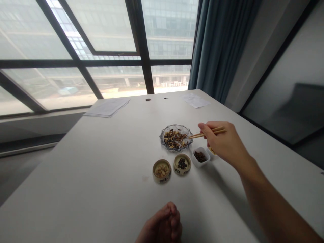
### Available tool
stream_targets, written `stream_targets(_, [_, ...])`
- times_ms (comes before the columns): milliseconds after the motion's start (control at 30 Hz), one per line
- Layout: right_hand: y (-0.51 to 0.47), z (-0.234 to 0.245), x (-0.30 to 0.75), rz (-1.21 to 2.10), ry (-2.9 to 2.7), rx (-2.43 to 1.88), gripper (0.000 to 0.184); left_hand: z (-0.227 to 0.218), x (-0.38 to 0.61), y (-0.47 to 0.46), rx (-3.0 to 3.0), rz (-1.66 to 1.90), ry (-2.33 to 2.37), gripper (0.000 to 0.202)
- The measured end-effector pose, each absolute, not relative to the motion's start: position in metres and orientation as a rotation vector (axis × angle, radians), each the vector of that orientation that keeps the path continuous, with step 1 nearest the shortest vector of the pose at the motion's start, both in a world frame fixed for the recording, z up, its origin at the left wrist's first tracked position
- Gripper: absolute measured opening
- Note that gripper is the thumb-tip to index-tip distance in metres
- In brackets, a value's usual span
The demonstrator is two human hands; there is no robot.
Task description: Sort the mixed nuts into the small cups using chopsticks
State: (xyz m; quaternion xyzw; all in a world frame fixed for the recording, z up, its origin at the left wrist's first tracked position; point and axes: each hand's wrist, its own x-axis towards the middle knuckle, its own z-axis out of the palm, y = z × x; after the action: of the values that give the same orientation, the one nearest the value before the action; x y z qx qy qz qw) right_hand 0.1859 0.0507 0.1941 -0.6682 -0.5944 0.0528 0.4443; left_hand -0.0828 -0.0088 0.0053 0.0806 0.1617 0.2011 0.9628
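Two wooden chopsticks (211, 132) poised at the glass dish (174, 128)

The right hand (222, 141) is clenched around them, tips right at the dish's right rim, over a heap of mixed seeds and nuts (175, 139). Anything between the tips? Too small to tell! Just below the hand sit a white square dish (199, 157) of dark seeds and a second white dish (211, 151), half hidden. Nearby, a ceramic bowl of pale nuts (162, 171) and a ceramic bowl of dark seeds (182, 164). Well apart, at the near edge, the left hand (162, 224) lies curled on the surface (101, 162), holding nothing visible.
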Motion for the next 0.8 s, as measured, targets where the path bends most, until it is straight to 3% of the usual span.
stream_targets(800, [0.091,0.15,0.188,0.348,-1.595,-1.596,0.05,0.009,-0.082,-0.011,0.172,0.427,0.338,0.016])
